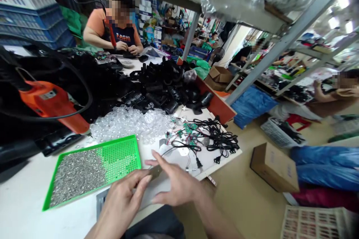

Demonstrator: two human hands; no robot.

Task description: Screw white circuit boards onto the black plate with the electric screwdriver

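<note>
In the head view, my left hand (126, 192) is closed, thumb and fingers pinching a small flat grey-brown piece (156, 172) whose kind I cannot make out. My right hand (179, 183) is beside its far end, fingers and thumb spread apart; whether a fingertip touches the piece is unclear. Left of the hands lies a green perforated tray (123, 157) with many small silver screws (80, 175) heaped in its left part. Just beyond the hands are black power cords (221, 138) with plugs and green circuit boards (191, 127) on thin wires.
An orange electric screwdriver (53, 101) hangs at left. Clear plastic parts (131, 121) and black plastic housings (165, 82) are piled beyond the tray. A red-brown board (215, 101) edges the table. A co-worker (114, 26) sits opposite. A cardboard box (276, 166) stands on the floor at right.
</note>
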